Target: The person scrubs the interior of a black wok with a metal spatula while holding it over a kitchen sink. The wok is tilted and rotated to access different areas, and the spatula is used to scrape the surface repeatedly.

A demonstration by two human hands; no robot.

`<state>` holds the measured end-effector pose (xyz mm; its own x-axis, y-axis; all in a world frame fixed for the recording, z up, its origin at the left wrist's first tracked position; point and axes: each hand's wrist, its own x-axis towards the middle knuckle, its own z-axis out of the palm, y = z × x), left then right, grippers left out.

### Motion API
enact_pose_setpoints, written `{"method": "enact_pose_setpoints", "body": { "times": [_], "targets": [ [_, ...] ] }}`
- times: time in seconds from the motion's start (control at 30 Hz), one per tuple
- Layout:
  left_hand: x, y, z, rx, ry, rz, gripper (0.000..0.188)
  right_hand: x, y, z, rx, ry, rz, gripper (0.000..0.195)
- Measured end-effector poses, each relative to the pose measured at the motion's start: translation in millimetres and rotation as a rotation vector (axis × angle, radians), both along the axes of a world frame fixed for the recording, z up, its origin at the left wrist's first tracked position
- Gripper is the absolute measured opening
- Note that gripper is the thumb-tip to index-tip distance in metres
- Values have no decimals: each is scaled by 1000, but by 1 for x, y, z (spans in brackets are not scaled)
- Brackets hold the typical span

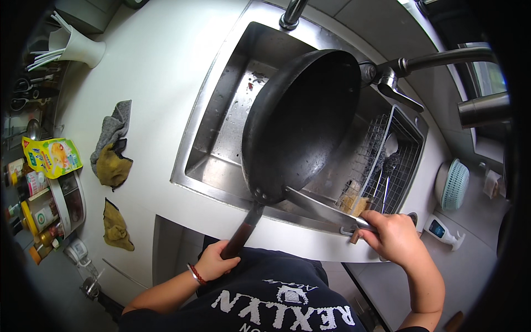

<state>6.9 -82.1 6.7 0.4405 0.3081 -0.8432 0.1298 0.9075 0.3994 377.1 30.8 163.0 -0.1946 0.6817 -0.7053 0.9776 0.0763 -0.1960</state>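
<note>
My left hand (213,260) grips the dark wooden handle of a black wok (307,120), which is tilted on its side over the stainless steel sink (224,124). In my right hand (390,234) is a metal-handled knife (323,205), its broad blade reaching left to the wok's rim near the riveted handle bracket. The blade tip appears to touch the wok; its exact contact is hard to tell. Small reddish scraps and water drops lie on the sink floor.
A wire basket (404,166) with scrubbers and utensils hangs at the sink's right. The faucet (398,85) stands behind it. Cloths (114,166) lie on the left counter. A spray bottle (444,232) and a turquoise colander (455,184) are at right.
</note>
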Motion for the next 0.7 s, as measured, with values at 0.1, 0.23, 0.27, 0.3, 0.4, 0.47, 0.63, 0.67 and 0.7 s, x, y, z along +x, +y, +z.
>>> {"method": "enact_pose_setpoints", "body": {
  "times": [0.1,0.23,0.27,0.3,0.4,0.47,0.63,0.67,0.7],
  "targets": [
    [2,-1,2,30,36,-6,23,2,-11,-17,-14,7,-17,25],
    [3,-2,0,67,56,-23,24,15,-18,-36,-20,-111,-22,26],
    [3,-2,0,77,57,-22,25,17,-18,-36,-31,-154,-28,27],
    [4,-3,0,85,81,-35,25,16,-16,-35,-51,-112,-24,27],
    [4,-5,0,98,128,-65,25,6,-12,-20,-74,51,-56,26],
    [3,-7,-1,94,129,-62,25,7,-8,-24,-93,24,-35,26],
    [4,-8,-3,144,163,-91,25,20,-1,-35,-120,-68,-74,25],
    [3,-9,-4,163,174,-98,26,18,4,-31,-139,-25,-81,25],
    [3,-10,-4,163,179,-101,26,14,8,-25,-160,15,-89,26]
  ]
}}
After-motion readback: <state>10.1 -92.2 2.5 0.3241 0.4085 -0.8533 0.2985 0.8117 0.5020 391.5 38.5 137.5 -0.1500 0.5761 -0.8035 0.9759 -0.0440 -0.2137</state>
